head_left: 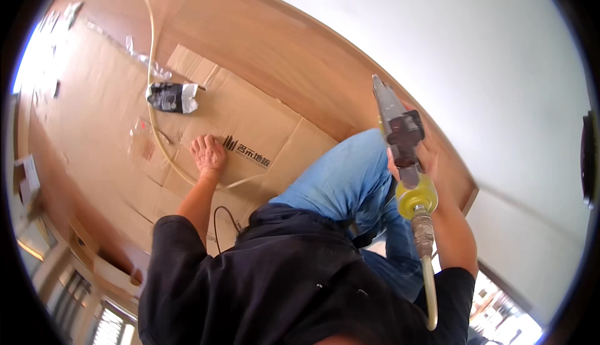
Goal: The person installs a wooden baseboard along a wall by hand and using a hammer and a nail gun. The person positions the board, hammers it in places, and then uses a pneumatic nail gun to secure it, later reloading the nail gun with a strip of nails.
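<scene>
My left hand (pixel 208 152) rests with its fingers apart on a brown cardboard sheet (pixel 287 139) printed with dark lettering. On the right, my right hand (pixel 427 157) grips a pneumatic tool (pixel 400 129), apparently a nail gun, with a metal body, a yellow end and a pale hose (pixel 429 289) running down from it. A crumpled black-and-white package (pixel 169 97) lies above my left hand, by a thin beige hose (pixel 152 45) that runs across the cardboard. A dark cord (pixel 215 223) loops beside my left forearm.
A wooden board with a raised edge (pixel 325 64) borders the white wall (pixel 512 82). Crumpled clear plastic (pixel 159 72) lies at the upper left. Loose pale pieces (pixel 28 179) sit at the far left. My jeans-clad bent leg (pixel 331 170) is beside the cardboard.
</scene>
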The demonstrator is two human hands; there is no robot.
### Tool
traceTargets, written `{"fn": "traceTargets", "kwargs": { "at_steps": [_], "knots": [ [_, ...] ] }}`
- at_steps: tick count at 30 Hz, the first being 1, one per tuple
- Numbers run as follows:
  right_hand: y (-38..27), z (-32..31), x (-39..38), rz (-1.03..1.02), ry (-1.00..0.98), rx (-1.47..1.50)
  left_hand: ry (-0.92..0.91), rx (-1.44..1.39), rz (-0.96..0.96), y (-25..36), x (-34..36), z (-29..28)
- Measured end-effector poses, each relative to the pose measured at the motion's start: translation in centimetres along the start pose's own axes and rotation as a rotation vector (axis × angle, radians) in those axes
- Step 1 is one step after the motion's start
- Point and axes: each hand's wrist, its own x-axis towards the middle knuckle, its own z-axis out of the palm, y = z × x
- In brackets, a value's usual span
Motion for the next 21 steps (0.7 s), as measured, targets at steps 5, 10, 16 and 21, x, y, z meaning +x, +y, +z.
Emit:
{"fn": "traceTargets", "kwargs": {
  "at_steps": [5,10,16,21],
  "knots": [
    [-7.7,0.2,-1.7,-0.048,-0.018,-0.272,-0.026,-0.031,0.005,0.1,-3.1,0.7],
    [-12.7,-4.8,-7.5,0.004,-0.247,-0.639,0.014,-0.022,0.054,1.7,-4.9,1.0],
    [-18.6,-6.6,-11.7,-0.032,-0.275,-0.694,-0.053,0.117,0.104,-1.7,-3.8,3.1],
    [-20.3,-7.6,-18.2,0.031,-0.209,-0.639,-0.333,-0.233,-0.128,-4.4,1.9,2.1]
  ]
}}
